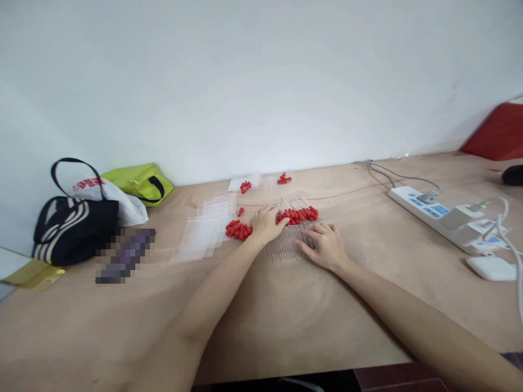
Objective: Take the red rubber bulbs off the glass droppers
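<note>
While both palms lie flat and open, left hand (266, 224) and right hand (322, 246) hold nothing, resting on thin clear red-capped plastic tubes (291, 231): probably light, slippery, roll-prone; pinch mid-shaft.

power strip (439, 213) right, bags (77, 220) left

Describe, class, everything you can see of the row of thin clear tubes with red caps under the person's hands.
The row of tubes lies flat on the tan table, side by side like a fan, their red caps bunched at the far end. The tubes look like thin clear plastic, too fine to count. The left hand rests on the capped end, and the right hand lies palm down on the near end. A loose heap of red caps lies just left of the row.
</note>
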The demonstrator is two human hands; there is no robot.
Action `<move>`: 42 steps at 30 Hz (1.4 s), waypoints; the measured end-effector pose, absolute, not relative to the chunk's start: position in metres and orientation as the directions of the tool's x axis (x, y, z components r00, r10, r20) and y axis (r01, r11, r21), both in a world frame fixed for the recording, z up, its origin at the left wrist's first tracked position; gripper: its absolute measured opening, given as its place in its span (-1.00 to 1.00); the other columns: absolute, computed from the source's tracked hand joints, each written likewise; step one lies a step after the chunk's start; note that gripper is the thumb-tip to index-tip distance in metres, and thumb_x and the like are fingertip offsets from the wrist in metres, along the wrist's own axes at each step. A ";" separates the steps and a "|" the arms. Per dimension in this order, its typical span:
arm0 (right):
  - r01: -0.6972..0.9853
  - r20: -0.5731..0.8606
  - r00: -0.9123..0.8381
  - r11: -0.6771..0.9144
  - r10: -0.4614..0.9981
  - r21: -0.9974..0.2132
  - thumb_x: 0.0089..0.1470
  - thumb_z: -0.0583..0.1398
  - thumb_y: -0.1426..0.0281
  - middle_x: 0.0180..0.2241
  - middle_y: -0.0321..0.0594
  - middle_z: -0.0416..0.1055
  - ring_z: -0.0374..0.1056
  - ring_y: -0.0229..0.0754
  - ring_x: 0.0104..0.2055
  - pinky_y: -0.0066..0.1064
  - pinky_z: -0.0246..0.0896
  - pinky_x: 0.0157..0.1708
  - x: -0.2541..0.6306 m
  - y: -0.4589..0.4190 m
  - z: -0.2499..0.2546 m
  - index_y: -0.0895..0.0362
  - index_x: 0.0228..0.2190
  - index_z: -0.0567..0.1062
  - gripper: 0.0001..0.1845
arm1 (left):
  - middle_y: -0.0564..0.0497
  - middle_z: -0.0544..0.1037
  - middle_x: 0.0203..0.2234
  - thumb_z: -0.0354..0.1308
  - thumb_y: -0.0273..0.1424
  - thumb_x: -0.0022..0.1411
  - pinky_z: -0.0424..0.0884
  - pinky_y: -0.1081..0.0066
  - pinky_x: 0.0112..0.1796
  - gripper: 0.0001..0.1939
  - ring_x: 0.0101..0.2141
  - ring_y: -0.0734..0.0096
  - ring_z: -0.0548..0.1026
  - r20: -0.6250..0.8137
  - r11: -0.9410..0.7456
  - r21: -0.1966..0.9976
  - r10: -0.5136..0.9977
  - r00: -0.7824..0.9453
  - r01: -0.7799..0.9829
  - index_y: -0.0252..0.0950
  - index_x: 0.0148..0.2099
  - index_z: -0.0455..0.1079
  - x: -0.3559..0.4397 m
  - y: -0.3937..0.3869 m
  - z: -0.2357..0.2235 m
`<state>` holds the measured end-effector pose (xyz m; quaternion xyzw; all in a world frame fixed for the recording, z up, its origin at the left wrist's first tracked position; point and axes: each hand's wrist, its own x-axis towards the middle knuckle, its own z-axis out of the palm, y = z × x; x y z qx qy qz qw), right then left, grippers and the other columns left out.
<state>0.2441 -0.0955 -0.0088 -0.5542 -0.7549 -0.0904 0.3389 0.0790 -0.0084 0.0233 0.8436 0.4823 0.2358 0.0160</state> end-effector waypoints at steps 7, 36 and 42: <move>0.845 0.610 0.083 0.269 0.788 -0.463 0.00 0.08 0.25 -0.38 -0.19 0.39 0.27 -0.15 -0.30 -0.29 -0.02 -0.31 0.252 -0.086 -0.019 0.05 -0.38 0.51 -0.76 | -0.02 0.45 -0.40 0.05 -0.18 0.09 0.21 0.23 -0.26 -0.75 -0.27 0.22 0.37 0.380 -0.485 0.243 0.844 0.377 0.840 -0.27 -0.42 0.28 0.092 -0.004 0.019; 0.789 0.676 -0.384 0.604 0.629 -0.114 0.05 0.09 0.23 -0.33 -0.27 0.45 0.23 -0.16 -0.13 -0.11 -0.23 0.05 0.248 -0.091 -0.007 0.01 -0.21 0.44 -0.73 | 0.05 0.53 -0.39 -0.03 -0.35 0.20 0.16 0.31 -0.24 -0.86 -0.31 0.38 0.38 0.598 -0.799 0.198 0.557 0.576 0.568 -0.25 -0.35 0.31 0.020 -0.058 0.005; 0.794 0.708 -0.414 0.608 0.572 -0.027 0.08 0.06 0.32 -0.54 -0.32 0.38 0.21 -0.26 -0.34 -0.19 -0.15 0.00 0.239 -0.092 -0.006 0.04 -0.31 0.49 -0.79 | 0.03 0.52 -0.30 0.00 -0.35 0.18 0.17 0.31 -0.17 -0.86 -0.23 0.37 0.38 0.592 -0.821 0.178 0.529 0.608 0.542 -0.26 -0.24 0.32 0.023 -0.060 0.005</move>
